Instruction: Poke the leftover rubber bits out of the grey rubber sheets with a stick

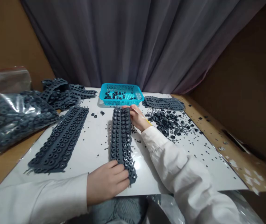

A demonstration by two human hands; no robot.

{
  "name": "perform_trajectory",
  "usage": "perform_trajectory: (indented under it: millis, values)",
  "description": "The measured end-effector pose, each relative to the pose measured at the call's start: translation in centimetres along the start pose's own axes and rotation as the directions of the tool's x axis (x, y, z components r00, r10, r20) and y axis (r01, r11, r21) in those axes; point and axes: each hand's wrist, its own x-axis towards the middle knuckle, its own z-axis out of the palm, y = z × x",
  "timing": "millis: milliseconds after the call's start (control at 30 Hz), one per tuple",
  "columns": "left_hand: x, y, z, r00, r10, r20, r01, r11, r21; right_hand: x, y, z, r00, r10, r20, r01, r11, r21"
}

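A long dark grey rubber strip studded with rows of small rings lies lengthwise on the white board. My left hand rests on its near end, fingers curled over the strip and pressing it down. My right hand reaches to the far end, fingers closed on the strip's top edge. A turquoise plastic basket with several loose black rings stands just beyond it.
A second ring strip lies to the left, a heap of strips behind it, and a clear bag of rings at far left. Loose rings and a flat strip sit right. Curtain behind; cardboard at the right.
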Motion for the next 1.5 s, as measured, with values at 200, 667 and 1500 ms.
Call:
perform_trajectory:
  millis: [200,667,1500]
  values:
    - [-1.6,0.5,0.8,0.995,-0.053,0.084,0.054,0.998,-0.013,0.0,-0.3,-2.3,0.997,-0.069,-0.015,0.067,0.989,-0.134]
    - [-0.2,-10.3,-2.0,0.601,-0.793,0.097,0.796,0.582,-0.167,-4.3,0.0,-4.5,0.975,-0.052,-0.217,0.017,0.987,-0.158]
    - [3.9,-13.3,0.5,0.407,-0.898,0.167,0.218,-0.082,-0.973,-6.1,1.8,-2.3,1.000,0.002,-0.002,-0.002,1.000,-0.025]
